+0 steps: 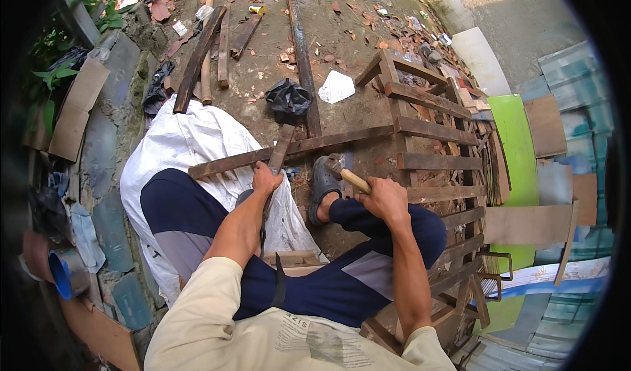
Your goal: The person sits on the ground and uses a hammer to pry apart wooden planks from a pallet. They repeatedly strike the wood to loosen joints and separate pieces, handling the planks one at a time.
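Observation:
My right hand [386,200] is closed around the pale wooden handle of a hammer [355,181]. Its dark head hangs above my grey clog [323,182]. My left hand [266,179] grips a short wooden slat [282,146] that crosses a long brown wooden beam [342,139]. This beam runs from beside my left knee toward the slatted wooden frame [439,161] on the right. The lower part of the slat is partly hidden by my left hand and forearm.
A white sheet [190,134] spreads under my left leg. Ahead lie a black plastic bag [288,97], a white scrap [336,87] and several loose timbers [200,59]. A low block wall [115,207] borders the left; a green panel [508,134] stands right, beyond the frame.

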Demonstrator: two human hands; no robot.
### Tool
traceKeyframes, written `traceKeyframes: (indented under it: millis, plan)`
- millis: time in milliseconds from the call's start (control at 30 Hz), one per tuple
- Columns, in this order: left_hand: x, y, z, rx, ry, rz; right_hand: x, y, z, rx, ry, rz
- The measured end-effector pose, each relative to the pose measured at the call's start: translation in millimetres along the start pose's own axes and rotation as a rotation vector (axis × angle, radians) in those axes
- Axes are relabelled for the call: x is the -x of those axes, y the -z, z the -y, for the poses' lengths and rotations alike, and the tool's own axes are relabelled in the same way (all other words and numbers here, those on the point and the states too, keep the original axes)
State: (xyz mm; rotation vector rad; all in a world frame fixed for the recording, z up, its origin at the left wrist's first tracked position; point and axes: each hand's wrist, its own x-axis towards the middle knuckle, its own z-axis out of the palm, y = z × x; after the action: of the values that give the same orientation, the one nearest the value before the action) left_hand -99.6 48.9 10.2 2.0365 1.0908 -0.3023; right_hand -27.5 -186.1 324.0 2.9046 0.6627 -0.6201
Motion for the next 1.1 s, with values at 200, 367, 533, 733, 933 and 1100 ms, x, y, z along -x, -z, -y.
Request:
traceKeyframes:
  millis: [200,367,533,733,933,1100]
  plan:
    - [34.6,-16.3,-21.2,0.12,-0.051,0.049,0.6,2.8,-5.3,-0.065,-0.119,0.006]
    - [4.7,-34.7,-2.1,0.176,0.036,0.165,-11.9,31.3,25.6,-0.162,-0.098,-0.06]
    - [20.9,-30.0,-25.6,0.292,0.104,0.148,-18.1,47.4,32.7,-0.213,-0.138,-0.051]
    - [27.3,-27.0,-47.1,0.264,0.082,-0.004,-30.7,50.7,32.3,-0.22,-0.144,-0.023]
    - [-9.1,-58.7,-30.3,0.23,0.021,0.02,-51.5,31.3,27.4,-0.278,-0.143,0.053]
    - [-10.2,-83.0,-27.9,0.183,-0.043,0.041,-65.8,8.3,11.8,-0.46,-0.213,0.114]
